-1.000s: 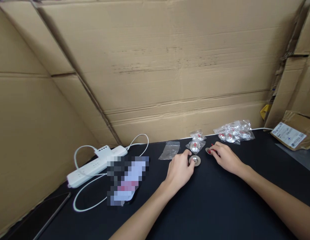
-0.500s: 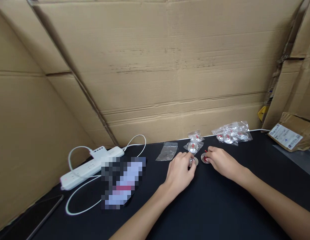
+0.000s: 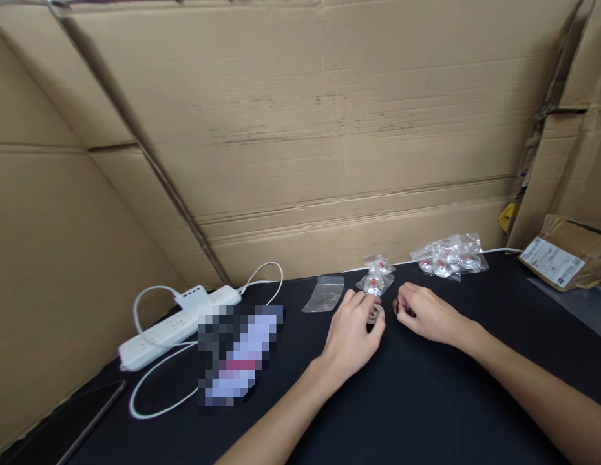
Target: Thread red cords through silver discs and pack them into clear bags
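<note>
My left hand has its thumb and fingers curled around a small pale round disc, which lies at the table top and is partly covered by the fingers. My right hand is closed on a small disc with a red piece, mostly hidden behind the fingertips. Just beyond the left fingertips are clear bags, each with a shiny round disc with a red centre. An opened-out flat clear plastic bag lies left of them.
More bagged discs are heaped at the back right. A labelled cardboard package sits at far right. On the left lie a white power strip with cables, a blurred object and a dark flat device. Cardboard walls surround the table.
My right hand has turned so the red part and its disc are now more covered by the fingers. Within my left hand, the disc now appears as a pale ring facing up.
</note>
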Demonstrator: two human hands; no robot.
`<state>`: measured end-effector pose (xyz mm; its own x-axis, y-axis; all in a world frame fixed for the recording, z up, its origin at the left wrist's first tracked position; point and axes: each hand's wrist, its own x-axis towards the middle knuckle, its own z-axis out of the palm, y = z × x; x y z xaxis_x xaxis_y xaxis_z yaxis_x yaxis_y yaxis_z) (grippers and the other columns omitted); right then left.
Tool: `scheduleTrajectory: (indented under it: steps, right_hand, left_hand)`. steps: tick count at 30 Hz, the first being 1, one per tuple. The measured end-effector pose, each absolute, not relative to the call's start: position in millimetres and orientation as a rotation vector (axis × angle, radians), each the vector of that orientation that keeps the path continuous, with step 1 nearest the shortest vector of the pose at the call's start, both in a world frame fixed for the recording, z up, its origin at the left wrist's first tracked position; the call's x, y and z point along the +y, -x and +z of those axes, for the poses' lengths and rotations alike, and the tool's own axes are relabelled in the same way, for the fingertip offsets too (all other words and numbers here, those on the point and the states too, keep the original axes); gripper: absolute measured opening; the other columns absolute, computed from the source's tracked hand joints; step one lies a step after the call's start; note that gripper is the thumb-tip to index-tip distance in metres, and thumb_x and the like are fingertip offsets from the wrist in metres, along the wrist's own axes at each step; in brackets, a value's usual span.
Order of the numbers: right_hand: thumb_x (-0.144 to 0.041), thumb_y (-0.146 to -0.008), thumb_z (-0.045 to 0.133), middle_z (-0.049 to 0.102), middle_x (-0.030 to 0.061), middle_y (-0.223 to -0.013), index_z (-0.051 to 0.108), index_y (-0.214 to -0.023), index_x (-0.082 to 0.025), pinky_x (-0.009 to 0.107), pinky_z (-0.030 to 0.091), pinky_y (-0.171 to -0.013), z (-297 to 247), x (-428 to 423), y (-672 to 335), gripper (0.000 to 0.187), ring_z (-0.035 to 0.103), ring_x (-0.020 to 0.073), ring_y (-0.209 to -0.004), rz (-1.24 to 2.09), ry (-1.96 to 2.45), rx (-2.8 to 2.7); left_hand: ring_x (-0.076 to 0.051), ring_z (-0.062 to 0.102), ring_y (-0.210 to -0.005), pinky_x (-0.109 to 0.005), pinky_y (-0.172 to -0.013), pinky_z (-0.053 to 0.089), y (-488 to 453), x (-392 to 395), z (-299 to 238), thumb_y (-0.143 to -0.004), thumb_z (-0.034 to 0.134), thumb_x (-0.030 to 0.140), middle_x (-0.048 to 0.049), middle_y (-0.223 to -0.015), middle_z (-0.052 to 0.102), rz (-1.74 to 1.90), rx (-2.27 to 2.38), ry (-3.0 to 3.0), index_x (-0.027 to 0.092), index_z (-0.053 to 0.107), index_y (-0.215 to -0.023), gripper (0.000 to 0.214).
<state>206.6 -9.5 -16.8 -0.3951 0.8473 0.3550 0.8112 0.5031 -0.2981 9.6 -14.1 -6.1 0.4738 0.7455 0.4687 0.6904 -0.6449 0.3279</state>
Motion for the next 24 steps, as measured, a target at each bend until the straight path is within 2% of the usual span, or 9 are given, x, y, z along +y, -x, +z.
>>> scheduleTrajectory:
  steps: [3,6,14,18,24]
  right_hand:
    - [-0.015,-0.09,0.044,0.057,0.0055,-0.082,0.051,-0.082,-0.017,0.027,0.042,-0.064,-20,-8,-203,0.011,0.059,0.016,-0.069,0.047,1.393,-2.304]
    - [-0.017,-0.092,0.044,0.058,0.0053,-0.08,0.052,-0.08,-0.017,0.027,0.038,-0.061,-24,-6,-200,0.014,0.058,0.0165,-0.066,-0.025,1.456,-2.321]
    - [-0.027,-0.101,0.036,0.06,0.0041,-0.072,0.054,-0.07,-0.018,0.027,0.04,-0.064,-30,0,-208,0.037,0.058,0.0161,-0.065,0.079,1.341,-2.188]
    - [-0.029,-0.101,0.037,0.06,0.0039,-0.074,0.054,-0.072,-0.018,0.028,0.041,-0.067,-32,1,-209,0.036,0.058,0.0169,-0.069,0.174,1.332,-2.077]
    - [-0.026,-0.099,0.039,0.058,0.0027,-0.073,0.051,-0.073,-0.019,0.029,0.041,-0.065,-34,5,-210,0.029,0.056,0.0166,-0.067,0.193,1.354,-2.027]
  left_hand:
    - [-0.025,0.051,-0.101,-0.04,-0.09,0.045,-10,-17,-6,-0.087,0.055,0.021,-0.0068,-0.104,0.062,0.911,1.155,-2.65,0.02,0.061,-0.109,0.023]
    - [-0.026,0.049,-0.106,-0.042,-0.092,0.045,-12,-20,-6,-0.087,0.056,0.023,-0.007,-0.109,0.061,0.882,1.084,-2.67,0.022,0.06,-0.111,0.024]
    - [-0.027,0.044,-0.121,-0.046,-0.102,0.041,-14,-24,-5,-0.09,0.054,0.025,-0.007,-0.123,0.059,0.808,0.986,-2.682,0.023,0.054,-0.123,0.033]
    - [-0.029,0.036,-0.131,-0.048,-0.108,0.036,-12,-23,-6,-0.091,0.054,0.028,-0.0067,-0.138,0.05,0.761,1.005,-2.748,0.023,0.055,-0.125,0.035]
    - [-0.03,0.034,-0.133,-0.049,-0.109,0.035,-10,-21,-11,-0.091,0.054,0.032,-0.007,-0.136,0.053,0.714,1.02,-2.778,0.023,0.057,-0.124,0.034]
